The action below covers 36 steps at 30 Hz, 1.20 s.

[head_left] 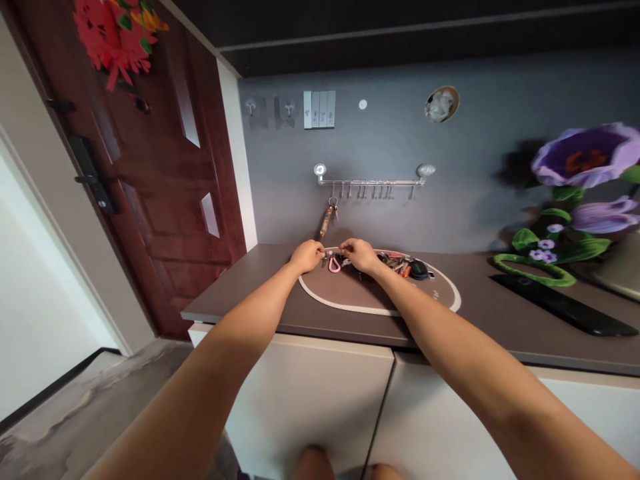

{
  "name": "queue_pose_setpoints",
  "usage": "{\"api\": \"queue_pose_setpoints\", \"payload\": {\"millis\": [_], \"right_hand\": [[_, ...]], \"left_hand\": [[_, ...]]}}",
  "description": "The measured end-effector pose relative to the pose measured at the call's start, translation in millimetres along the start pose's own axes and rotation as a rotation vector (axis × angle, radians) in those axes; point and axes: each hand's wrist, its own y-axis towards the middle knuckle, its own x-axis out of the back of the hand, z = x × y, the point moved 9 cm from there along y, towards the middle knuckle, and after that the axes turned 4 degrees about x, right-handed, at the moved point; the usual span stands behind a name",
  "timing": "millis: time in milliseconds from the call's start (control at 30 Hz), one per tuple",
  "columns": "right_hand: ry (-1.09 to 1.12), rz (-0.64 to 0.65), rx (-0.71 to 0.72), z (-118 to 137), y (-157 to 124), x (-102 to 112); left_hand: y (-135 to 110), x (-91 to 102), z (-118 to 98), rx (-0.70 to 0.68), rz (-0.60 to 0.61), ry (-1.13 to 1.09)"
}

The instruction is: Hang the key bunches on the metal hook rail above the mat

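Far left, a dark red door (pixel 165 173) with a black electronic lock (pixel 93 175) and a red paper decoration (pixel 114 40) on it. Next to it, a dark countertop (pixel 227 287) runs along a grey wall, above white cabinet doors (pixel 310 407). On the wall, a metal hook rail (pixel 370 181) holds a hanging key bunch (pixel 327 220).

On the countertop is an oval mat (pixel 340 297) with a pale rim. Left hand (pixel 307 256) and right hand (pixel 360 255) are just above its far edge, close together, both pinching a thin pale strip (pixel 331 250) between the fingertips. Too small to tell exactly what it is; could be a ring or cord. A pink carabiner (pixel 335 265) hangs just below, near the left hand, with small keys beside it.

Right of the right hand, a pile of keys (pixel 395 264) and a black key fob (pixel 419 269) lie on the mat. Keys look light, stiff and hard, likely to slide and tangle. Thin strip looks fiddly, best pinched at the fingertips; the carabiner offers a larger hold.

Further right, a flat black slab (pixel 560 305) lies on the countertop, below a purple flower mural (pixel 583 155).
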Motion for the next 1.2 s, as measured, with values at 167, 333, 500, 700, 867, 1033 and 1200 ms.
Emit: {"api": "queue_pose_setpoints", "payload": {"millis": [167,333,500,700,867,1033,1200], "right_hand": [[-0.229,0.099,0.077,7.3,0.9,-10.8],[-0.448,0.229,0.091,9.4,-1.9,-22.5],[-0.494,0.246,0.087,6.4,-0.2,-25.9],[-0.506,0.265,0.081,6.8,-0.8,-28.0],[-0.493,0.266,0.079,6.5,-1.1,-29.2],[-0.498,0.266,0.077,5.5,-0.7,-29.6],[-0.508,0.269,0.084,5.9,-0.6,-29.8]], "left_hand": [[0.2,-3.8,-2.4,-0.037,0.031,0.061],[1.3,-9.7,-5.9,-0.091,0.080,0.136],[0.9,-11.7,-9.1,-0.109,0.087,0.204],[-3.2,-10.4,-17.9,-0.123,0.110,0.308],[-4.4,-11.2,-23.2,-0.131,0.132,0.354],[-2.3,-12.7,-20.2,-0.101,0.134,0.384],[-1.2,-14.5,-20.2,-0.121,0.143,0.440]]}}
